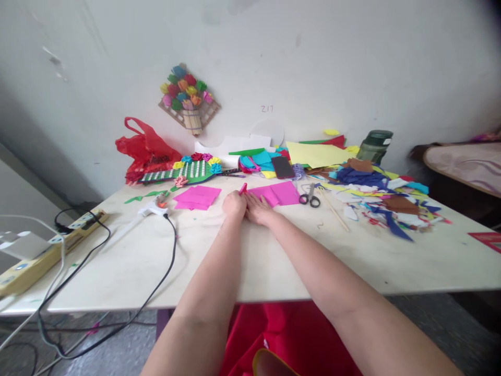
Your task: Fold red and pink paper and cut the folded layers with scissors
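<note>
My left hand (234, 205) is closed, and a small red stick-like thing (243, 189) pokes up from its fingers; its kind is unclear. Close against it, my right hand (258, 210) lies with fingers stretched out at the near left edge of a magenta paper sheet (287, 193). Smaller magenta paper pieces (198, 198) lie to the left of my hands. Black-handled scissors (309, 198) rest just right of the sheet.
A white glue gun (154, 207) with a black cord lies left, near a power strip (74, 235). Paper scraps (376, 183) and a wooden stick (334, 211) are on the right. Behind are a phone (282, 167), a red bag (146, 146) and a green bottle (374, 147).
</note>
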